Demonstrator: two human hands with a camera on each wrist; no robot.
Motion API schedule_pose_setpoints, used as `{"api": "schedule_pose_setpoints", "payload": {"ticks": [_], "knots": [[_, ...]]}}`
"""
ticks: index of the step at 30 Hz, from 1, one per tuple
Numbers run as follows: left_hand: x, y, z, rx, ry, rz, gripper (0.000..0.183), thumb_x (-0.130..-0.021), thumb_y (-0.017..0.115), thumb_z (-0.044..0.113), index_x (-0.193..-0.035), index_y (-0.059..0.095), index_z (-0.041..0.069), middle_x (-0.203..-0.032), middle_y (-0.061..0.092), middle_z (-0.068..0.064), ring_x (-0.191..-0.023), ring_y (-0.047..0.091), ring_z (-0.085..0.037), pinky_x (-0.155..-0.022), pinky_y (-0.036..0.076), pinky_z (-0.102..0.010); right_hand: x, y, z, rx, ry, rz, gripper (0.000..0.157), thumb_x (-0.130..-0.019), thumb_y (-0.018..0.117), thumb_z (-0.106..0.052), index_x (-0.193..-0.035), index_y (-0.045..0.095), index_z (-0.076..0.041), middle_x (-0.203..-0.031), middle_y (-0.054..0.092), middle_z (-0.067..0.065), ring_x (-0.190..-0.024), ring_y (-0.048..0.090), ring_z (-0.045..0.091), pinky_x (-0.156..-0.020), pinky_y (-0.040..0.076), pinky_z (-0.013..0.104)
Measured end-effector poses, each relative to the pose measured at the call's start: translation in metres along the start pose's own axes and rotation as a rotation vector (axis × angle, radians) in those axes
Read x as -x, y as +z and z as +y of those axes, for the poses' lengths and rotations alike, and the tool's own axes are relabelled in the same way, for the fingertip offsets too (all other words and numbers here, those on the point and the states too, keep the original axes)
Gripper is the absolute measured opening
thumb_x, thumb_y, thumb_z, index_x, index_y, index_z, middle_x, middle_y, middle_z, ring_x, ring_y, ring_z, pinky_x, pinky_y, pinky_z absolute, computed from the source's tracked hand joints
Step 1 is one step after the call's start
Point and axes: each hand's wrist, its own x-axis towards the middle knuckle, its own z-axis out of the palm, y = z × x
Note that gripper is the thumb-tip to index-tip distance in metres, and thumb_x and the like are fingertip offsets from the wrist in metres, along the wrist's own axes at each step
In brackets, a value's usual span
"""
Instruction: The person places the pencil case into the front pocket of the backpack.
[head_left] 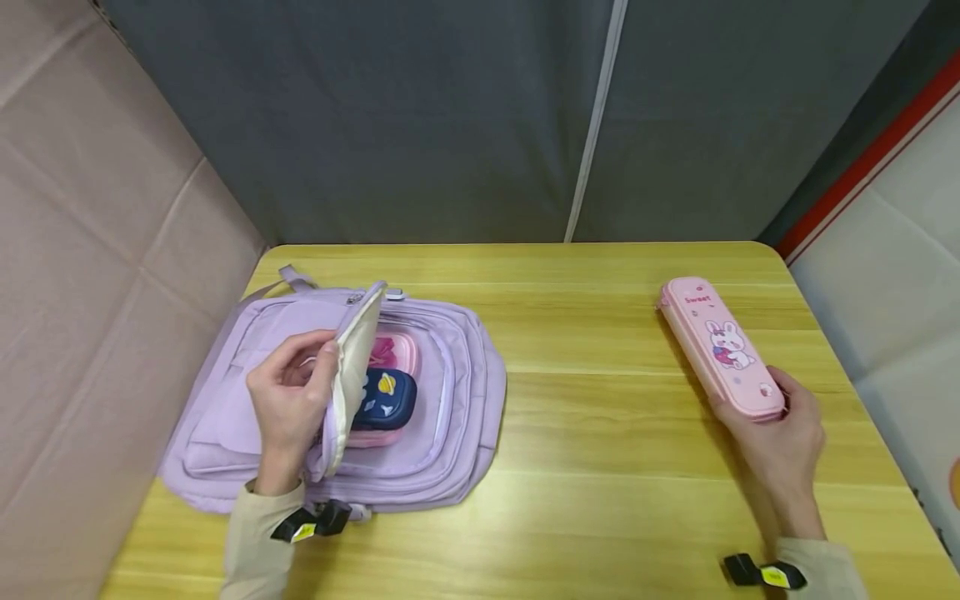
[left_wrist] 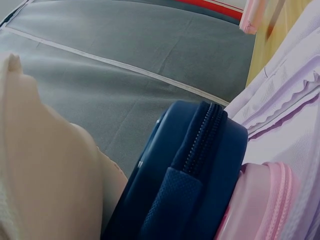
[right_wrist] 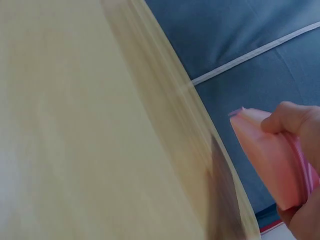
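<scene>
A lilac backpack (head_left: 468, 400) lies flat on the left of the table. My left hand (head_left: 292, 400) pinches the edge of its front pocket flap (head_left: 356, 367), lifting it so the pale lining shows. Inside the pocket a navy pencil case (head_left: 390, 398) with a yellow planet sits on top of a pink case (head_left: 406, 350); the flap hides part of both. On the right side my right hand (head_left: 787, 442) grips the near end of a pink pencil case (head_left: 705, 342) printed with a white rabbit. In the right wrist view that case (right_wrist: 270, 160) is held above the table.
The wooden table (head_left: 585, 400) spans the area between backpack and right hand. A dark grey curtain (head_left: 420, 125) hangs behind its far edge. Pale padded walls (head_left: 90, 275) stand on the left and right sides.
</scene>
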Motion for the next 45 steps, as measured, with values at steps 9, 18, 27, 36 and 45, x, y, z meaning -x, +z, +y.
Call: {"api": "schedule_pose_setpoints", "payload": {"ticks": [9, 18, 27, 36, 45], "knots": [[-0.001, 0.001, -0.001, 0.021, -0.004, 0.003, 0.013, -0.085, 0.066, -0.014, -0.096, 0.07, -0.019, -0.088, 0.076, 0.006, -0.077, 0.072, -0.003, -0.072, 0.062, -0.017, 0.0, 0.011, -0.022, -0.115, 0.004, -0.1, 0.078, -0.076, 0.09, -0.02, -0.145, 0.054, -0.017, -0.139, 0.056, 0.005, -0.116, 0.048, 0.002, -0.096, 0.037, 0.003], [-0.002, 0.004, 0.0, 0.063, -0.004, 0.0, 0.012, -0.085, 0.066, -0.014, -0.096, 0.07, -0.019, -0.087, 0.076, 0.004, -0.076, 0.072, -0.004, -0.072, 0.062, -0.017, 0.005, 0.026, -0.042, -0.141, -0.157, -0.237, 0.078, -0.075, 0.09, -0.013, -0.144, 0.054, -0.011, -0.135, 0.057, 0.003, -0.112, 0.048, -0.003, -0.091, 0.037, -0.001], [-0.003, 0.007, 0.002, 0.062, 0.007, -0.005, 0.012, -0.085, 0.065, -0.014, -0.095, 0.07, -0.019, -0.085, 0.075, 0.004, -0.074, 0.07, -0.004, -0.07, 0.061, -0.016, 0.016, 0.045, -0.067, -0.193, -0.272, -0.271, 0.074, -0.073, 0.089, -0.007, -0.14, 0.058, -0.009, -0.134, 0.061, 0.012, -0.111, 0.05, -0.003, -0.091, 0.039, 0.001], [0.001, 0.003, -0.001, 0.036, -0.015, -0.004, 0.012, -0.085, 0.066, -0.014, -0.095, 0.07, -0.019, -0.087, 0.076, 0.006, -0.076, 0.073, -0.003, -0.069, 0.061, -0.016, 0.031, 0.071, -0.087, -0.305, -0.384, -0.455, 0.072, -0.073, 0.089, -0.004, -0.138, 0.058, -0.008, -0.135, 0.061, 0.011, -0.111, 0.053, 0.003, -0.091, 0.043, 0.004], [0.001, 0.003, 0.002, 0.02, -0.012, -0.008, 0.011, -0.086, 0.066, -0.013, -0.095, 0.071, -0.017, -0.086, 0.076, 0.006, -0.075, 0.073, -0.004, -0.066, 0.061, -0.015, 0.047, 0.101, -0.116, -0.374, -0.469, -0.651, 0.074, -0.07, 0.091, -0.007, -0.137, 0.059, -0.012, -0.135, 0.062, 0.005, -0.118, 0.055, 0.011, -0.102, 0.044, 0.009]]}}
